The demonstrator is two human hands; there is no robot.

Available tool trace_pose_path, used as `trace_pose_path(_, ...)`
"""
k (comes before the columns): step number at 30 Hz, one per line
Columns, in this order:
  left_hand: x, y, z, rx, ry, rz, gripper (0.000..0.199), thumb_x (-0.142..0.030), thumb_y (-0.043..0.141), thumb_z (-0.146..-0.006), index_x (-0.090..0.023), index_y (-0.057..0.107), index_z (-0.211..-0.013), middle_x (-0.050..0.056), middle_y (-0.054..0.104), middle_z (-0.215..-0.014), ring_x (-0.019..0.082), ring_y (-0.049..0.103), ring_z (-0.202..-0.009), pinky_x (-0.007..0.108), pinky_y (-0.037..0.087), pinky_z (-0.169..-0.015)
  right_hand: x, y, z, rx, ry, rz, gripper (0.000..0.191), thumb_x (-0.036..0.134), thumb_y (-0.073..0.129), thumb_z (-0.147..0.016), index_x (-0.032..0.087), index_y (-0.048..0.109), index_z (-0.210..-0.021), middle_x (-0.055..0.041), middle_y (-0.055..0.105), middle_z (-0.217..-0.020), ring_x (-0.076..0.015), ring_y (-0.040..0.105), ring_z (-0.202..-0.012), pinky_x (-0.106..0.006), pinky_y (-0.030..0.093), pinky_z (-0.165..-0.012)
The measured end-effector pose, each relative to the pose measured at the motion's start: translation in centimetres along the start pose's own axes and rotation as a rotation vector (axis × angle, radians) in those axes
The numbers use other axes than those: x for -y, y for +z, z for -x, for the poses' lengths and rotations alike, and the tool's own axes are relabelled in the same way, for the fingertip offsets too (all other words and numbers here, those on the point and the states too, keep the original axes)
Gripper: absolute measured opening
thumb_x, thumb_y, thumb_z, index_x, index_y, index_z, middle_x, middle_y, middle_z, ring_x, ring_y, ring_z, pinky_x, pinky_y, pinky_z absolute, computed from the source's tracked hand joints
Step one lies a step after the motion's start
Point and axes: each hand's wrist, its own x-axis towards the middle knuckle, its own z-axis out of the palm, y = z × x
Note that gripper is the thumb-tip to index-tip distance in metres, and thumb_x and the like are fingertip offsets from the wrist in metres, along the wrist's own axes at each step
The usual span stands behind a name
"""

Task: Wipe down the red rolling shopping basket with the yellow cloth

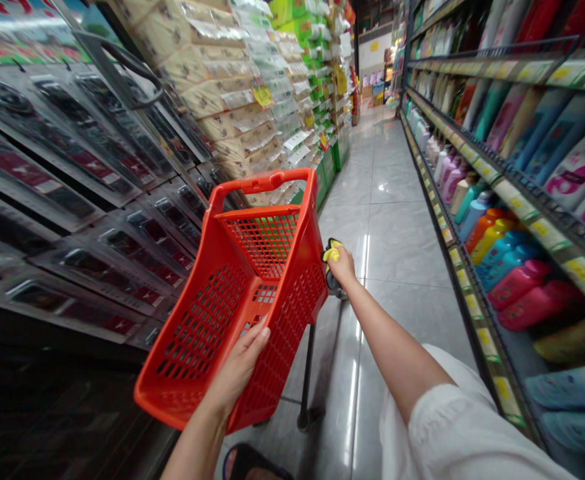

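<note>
Your left hand (pixel 240 363) grips the near rim of the red basket (pixel 232 293), fingers curled over the edge, tilting the basket at centre frame above the floor (pixel 397 220). Your right hand (pixel 343 265) is closed around a yellow cloth (pixel 331 253), pressed against the basket's outer right wall near a wheel (pixel 335 283). Keep the left grip firm so the basket stays steady, and keep the cloth flat against the plastic. Bottles (pixel 517 280) line the shelf at right; packaged goods hang at left.
</note>
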Motion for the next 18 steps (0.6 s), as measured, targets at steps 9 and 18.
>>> trace_pose_path(9,0.3,0.3,-0.3,0.003,0.034,-0.025,0.071,-0.070,0.066,-0.069,-0.020,0.071,-0.119,0.009,0.064,-0.131,0.032,0.046,-0.135,0.045,0.029,-0.117,-2.5,2.9,1.9,0.030,0.160,-0.286,0.063,0.014,0.049,-0.065,0.020,0.057,-0.127,-0.0058,0.059,-0.104,-0.0198,0.054,-0.104,-0.033,0.043,-0.099)
trace_pose_path(18,0.4,0.1,-0.4,0.006,-0.010,-0.005,0.071,-0.069,0.068,-0.068,-0.017,0.072,-0.116,0.011,0.067,-0.127,0.032,0.052,-0.130,0.044,0.031,-0.116,-5.7,5.0,8.2,-0.012,0.423,-0.397,0.047,0.023,0.048,-0.071,0.022,0.059,-0.116,0.0003,0.061,-0.081,-0.0160,0.057,-0.080,-0.025,0.048,-0.073)
